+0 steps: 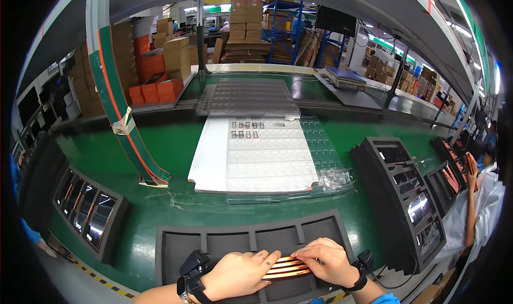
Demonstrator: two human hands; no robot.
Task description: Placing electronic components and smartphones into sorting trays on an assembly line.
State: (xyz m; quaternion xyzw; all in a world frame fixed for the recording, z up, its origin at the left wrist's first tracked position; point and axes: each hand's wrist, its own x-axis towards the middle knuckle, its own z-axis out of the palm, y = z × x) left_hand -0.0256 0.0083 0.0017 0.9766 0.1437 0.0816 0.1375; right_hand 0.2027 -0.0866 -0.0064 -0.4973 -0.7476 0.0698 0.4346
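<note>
Several thin panels with glossy orange edges [286,270] lie stacked side by side between my hands, over the near black foam tray [230,229]. My left hand [238,274] grips their left end, fingers bent over the top. At the right end, my right hand [327,261] has thumb and fingers pinched together on the panels' upper corner. Their undersides and the fingertips below are hidden. Four-sided pockets divide the tray; those along its far row hold nothing visible. Black straps with small devices sit on both wrists.
Foam trays of dark glossy panels stand left [88,213] and right [401,197]. Ahead lie a clear blister tray [272,154] with small dark frames, a white board [208,165] and stacked grey trays [246,98]. A green post [115,101] rises left; a co-worker [470,208] works right.
</note>
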